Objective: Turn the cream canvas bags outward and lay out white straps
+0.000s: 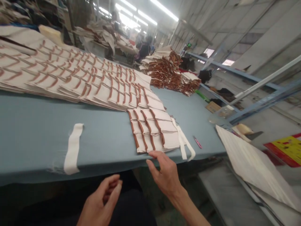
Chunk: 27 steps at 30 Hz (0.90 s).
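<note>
My right hand (164,174) is at the front edge of the table, fingers and thumb apart, its fingertips at the near edge of a small block of overlapping cream fabric pieces (154,130) with brown edging. Whether the fingertips touch the fabric, I cannot tell. Lower down, in front of the table edge, my left hand (101,201) is loosely curled, with a gap between thumb and fingers and nothing visible in it. White strips (182,141) lie along the right side of the block. Farther left, a separate white strip (73,149) reaches the table's front edge.
Long overlapping rows of similar fabric pieces (82,78) cover the back left of the blue-green table (103,131). A heaped brown-and-cream stack (169,70) stands behind. A small pink tool (197,142) lies at right, near pale boards (254,169) and a metal frame (258,80).
</note>
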Motion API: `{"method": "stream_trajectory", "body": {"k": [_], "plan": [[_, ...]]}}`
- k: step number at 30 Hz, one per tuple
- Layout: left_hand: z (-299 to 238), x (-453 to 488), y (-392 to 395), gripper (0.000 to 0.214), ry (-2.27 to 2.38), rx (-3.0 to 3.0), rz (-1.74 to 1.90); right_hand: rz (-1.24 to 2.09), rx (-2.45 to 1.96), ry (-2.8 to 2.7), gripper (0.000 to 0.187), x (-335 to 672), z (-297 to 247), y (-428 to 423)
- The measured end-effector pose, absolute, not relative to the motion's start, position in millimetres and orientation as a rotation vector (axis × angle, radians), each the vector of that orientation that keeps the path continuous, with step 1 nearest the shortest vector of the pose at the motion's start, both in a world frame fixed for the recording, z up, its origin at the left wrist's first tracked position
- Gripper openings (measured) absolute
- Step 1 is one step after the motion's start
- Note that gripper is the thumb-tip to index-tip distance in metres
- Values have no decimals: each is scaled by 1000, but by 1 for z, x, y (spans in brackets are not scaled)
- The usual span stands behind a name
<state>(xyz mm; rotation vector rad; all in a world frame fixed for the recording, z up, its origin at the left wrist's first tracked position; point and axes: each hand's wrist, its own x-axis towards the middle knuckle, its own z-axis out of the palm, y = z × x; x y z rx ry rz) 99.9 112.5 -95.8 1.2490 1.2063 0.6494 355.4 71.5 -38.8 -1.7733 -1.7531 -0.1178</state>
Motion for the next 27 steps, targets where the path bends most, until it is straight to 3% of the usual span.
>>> {"method": "stream_trajectory", "body": {"k": [6, 10, 12, 15, 17, 22, 27], "plan": [[-56, 192, 180, 60, 1158, 1151, 670, -312, -1843, -1528, 25, 394, -54, 43], [-54, 226, 209, 35, 1127, 1100, 562, -409, -1854, -1473, 34, 403, -64, 41], [-51, 237, 223, 26, 1141, 1108, 503, -437, -1861, -1469, 46, 404, -70, 48], [-47, 247, 235, 27, 1146, 1165, 475, -390, -1896, -1509, 74, 403, -81, 71], [-44, 247, 236, 26, 1115, 1211, 502, -317, -1929, -1557, 81, 403, -87, 90], [-41, 228, 228, 27, 1081, 1292, 566, -150, -1881, -1691, 50, 418, -92, 123], [-41, 209, 227, 33, 1109, 1333, 586, -65, -1770, -1864, 41, 430, -86, 126]]}}
